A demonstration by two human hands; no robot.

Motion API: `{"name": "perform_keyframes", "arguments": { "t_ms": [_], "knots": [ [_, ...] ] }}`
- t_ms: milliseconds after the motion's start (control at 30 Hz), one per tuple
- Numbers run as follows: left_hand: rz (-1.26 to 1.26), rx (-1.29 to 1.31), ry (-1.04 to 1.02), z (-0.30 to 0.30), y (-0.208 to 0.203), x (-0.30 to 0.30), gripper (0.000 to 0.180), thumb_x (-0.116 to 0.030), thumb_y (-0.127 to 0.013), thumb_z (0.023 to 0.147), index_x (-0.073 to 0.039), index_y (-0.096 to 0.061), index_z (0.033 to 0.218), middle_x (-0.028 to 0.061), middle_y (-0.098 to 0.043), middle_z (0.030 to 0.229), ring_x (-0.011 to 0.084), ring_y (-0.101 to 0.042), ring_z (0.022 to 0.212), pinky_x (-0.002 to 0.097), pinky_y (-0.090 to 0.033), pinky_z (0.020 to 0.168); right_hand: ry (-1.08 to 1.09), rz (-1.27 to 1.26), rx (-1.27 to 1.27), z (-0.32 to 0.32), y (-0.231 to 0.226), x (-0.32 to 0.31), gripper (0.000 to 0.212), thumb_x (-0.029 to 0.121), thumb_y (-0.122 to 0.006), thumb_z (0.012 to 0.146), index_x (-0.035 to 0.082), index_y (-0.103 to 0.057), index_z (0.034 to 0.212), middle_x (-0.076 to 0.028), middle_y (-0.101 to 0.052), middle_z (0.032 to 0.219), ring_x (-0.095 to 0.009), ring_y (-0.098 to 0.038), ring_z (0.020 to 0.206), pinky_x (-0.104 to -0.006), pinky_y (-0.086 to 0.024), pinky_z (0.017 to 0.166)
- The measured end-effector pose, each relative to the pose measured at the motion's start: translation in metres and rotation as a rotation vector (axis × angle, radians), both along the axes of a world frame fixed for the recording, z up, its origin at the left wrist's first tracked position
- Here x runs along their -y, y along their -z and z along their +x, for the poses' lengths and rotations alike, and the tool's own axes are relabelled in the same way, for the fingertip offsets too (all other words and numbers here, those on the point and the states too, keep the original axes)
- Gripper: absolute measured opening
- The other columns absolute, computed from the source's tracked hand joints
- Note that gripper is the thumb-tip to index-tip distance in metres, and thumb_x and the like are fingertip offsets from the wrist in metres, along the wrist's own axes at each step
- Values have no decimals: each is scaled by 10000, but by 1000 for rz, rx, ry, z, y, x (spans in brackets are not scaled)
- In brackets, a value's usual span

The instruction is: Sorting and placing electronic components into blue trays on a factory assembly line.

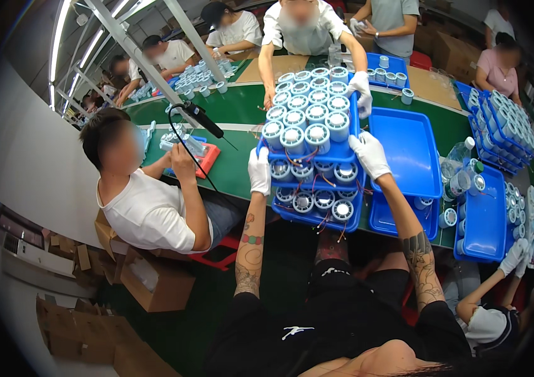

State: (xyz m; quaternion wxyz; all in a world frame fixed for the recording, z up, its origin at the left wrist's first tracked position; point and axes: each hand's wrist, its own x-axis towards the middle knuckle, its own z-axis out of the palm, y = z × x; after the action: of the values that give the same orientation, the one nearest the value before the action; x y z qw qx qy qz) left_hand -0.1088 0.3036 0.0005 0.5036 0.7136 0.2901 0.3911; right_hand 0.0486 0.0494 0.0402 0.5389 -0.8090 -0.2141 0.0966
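The left hand (258,172) and the right hand (370,155), in white gloves, are gripping the near corners of a loaded blue plastic tray (345,151) with pale-blue, short cylinders (306,112). This tray is at twelve o'clock, above two similar lower trays (302,220). At one o'clock is a co-worker's gloved hand (360,94). At three o'clock from the stack, a shallow blue rectangular tray (403,151) is over the green surface (232,164).

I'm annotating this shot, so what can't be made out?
All in the head view:
- Floor of the top tray: hidden by packed cylinders.
- Rear of the trays beneath: hidden by the top tray.
- Bare fingers of left hand and right hand: covered by white gloves.
- Dangling wires: too thin to trace.
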Motion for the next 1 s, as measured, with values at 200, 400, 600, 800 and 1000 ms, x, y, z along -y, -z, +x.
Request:
{"name": "perform_keyframes", "arguments": {
  "t_ms": [200,400,600,800,1000],
  "knots": [
    [89,67,47,-6,13,24,371,-293,-471,974,35,-610,1073,147,-657,1007,254,-599,861,320,-467,800,187,389,220,7,64,64,233,250,-552,928,40,-639,873,-36,-589,706,-130,-500,586,-259,-415,534],
    [347,317,-221,-23,41,43,365,-150,-472,949,33,-549,1255,152,-604,1236,278,-550,1156,324,-395,1006,200,440,-137,-38,159,196,266,295,-542,928,66,-645,839,-20,-579,683,-80,-392,447,-228,-273,394],
    [157,459,-87,-48,95,100,278,-17,-456,915,21,-598,1150,120,-631,1142,200,-577,1060,301,-403,1003,397,493,-986,-88,214,233,586,503,-572,897,-37,-538,1123,-57,-590,692,-46,-281,358,-192,-185,318],
    [-30,423,61,-84,132,173,222,42,-429,928,14,-616,1045,104,-652,1034,174,-598,980,290,-437,969,538,761,-942,-49,224,213,444,419,-577,892,16,-553,1079,-146,-623,777,-83,-274,373,-213,-211,334],
    [-86,322,21,-127,160,195,235,50,-432,889,7,-632,1003,90,-671,970,158,-610,911,263,-448,908,520,889,-847,-55,178,201,286,342,-542,912,66,-538,985,-96,-567,705,-85,-284,373,-206,-203,325]
  ]
}}
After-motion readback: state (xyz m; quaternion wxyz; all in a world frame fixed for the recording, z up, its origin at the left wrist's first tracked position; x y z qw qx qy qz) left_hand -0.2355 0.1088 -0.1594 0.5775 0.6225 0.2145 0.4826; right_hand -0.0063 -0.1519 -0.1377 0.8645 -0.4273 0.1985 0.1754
